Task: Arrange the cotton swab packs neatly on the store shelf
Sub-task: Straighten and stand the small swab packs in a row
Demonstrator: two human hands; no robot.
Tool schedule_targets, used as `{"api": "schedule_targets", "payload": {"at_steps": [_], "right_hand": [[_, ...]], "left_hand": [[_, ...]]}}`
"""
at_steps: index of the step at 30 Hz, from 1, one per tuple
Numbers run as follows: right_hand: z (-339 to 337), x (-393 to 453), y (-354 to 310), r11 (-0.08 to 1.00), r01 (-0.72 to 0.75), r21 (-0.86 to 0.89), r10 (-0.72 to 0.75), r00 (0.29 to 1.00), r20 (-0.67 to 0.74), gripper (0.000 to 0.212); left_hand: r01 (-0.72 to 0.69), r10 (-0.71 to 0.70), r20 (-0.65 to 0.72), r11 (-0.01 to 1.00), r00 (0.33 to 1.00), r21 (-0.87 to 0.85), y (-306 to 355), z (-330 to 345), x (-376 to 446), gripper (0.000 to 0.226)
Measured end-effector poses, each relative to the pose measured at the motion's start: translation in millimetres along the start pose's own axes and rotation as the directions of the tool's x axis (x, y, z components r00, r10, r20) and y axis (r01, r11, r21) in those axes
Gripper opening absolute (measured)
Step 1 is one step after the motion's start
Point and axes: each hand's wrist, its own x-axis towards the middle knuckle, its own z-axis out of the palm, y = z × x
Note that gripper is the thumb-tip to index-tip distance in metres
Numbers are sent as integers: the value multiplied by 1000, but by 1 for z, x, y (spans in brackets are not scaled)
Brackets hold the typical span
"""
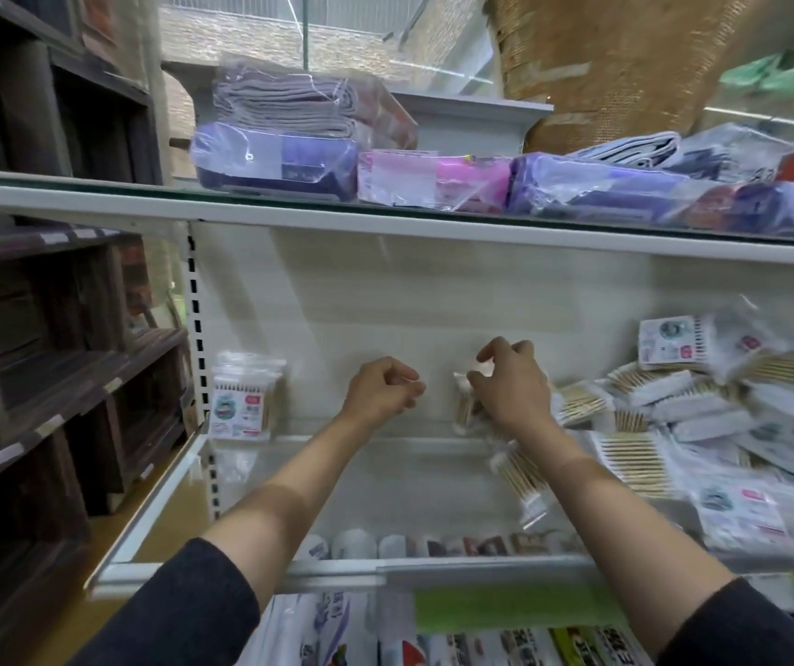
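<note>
Store aisle, white metal shelving with a glass shelf (250, 478) at working height; dark wooden crates stand off its left edge.

Neat stack of cotton swab packs (245, 401) stands upright at the shelf's back left corner, labels facing out. Loose heap of packs (702, 425) lies jumbled over the right end of the shelf, packs tilted and overlapping. The middle stretch of glass between them carries nothing visible.

Right hand (512, 391): fingers curled down around one swab pack (466, 401), held on edge near the back wall at mid-shelf. Another pack (522, 483) lies flat just below that wrist, toward the front edge. Left hand (383, 389): fingers curled, nothing visibly held; it hovers beside the right hand, apart from the pack.

Step in hand, judged: pick-up or transfer of a single pack from the heap toward the stack. Little of the task looks done; most packs remain in the heap.

Next move calls for: carrying the pack leftward along the back wall, turning the label forward, setting it upright flush against the stack.

Obstructions: upper shelf (385, 223), loaded with wrapped textile bundles (284, 156), limits lift height. Slippery film on the packs may let neighbours slide off the heap.
</note>
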Motion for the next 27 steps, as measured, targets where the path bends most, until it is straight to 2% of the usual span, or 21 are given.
{"api": "schedule_targets", "payload": {"at_steps": [2,6,8,10,12,15,17,19,22,24,27], "right_hand": [[-2,2,6,1000,8,8,-8,1000,15,24],[-2,3,11,984,43,173,-45,999,6,20],[-2,4,11,969,43,245,-45,999,1,19],[-1,3,12,953,55,299,-56,998,-8,19],[-1,3,12,940,71,335,-73,997,-6,19],[-1,3,9,909,100,405,-103,995,-16,19],[0,1,7,881,156,446,-127,987,-94,21],[1,1,4,859,210,467,-137,973,-187,21],[6,3,-3,831,219,512,-93,961,-261,18],[14,3,-7,822,175,541,-43,968,-246,16],[27,-2,-17,796,58,602,47,987,-156,30]], "left_hand": [[-24,23,95,1000,995,6,1,11,-1,15],[-93,71,278,993,958,66,7,39,-8,14],[-132,74,336,979,939,153,13,53,-10,15],[-176,86,317,948,945,267,18,67,-11,25],[-169,85,238,918,968,358,19,78,-9,27],[-129,67,171,914,983,385,20,78,-8,25],[-160,106,178,934,978,320,19,67,-7,20],[-171,139,146,956,979,239,14,50,-5,33],[-35,34,61,999,998,17,9,21,0,17],[45,-38,50,987,998,-152,9,0,1,9],[58,-50,31,936,998,-346,7,-27,-3,11]]}}
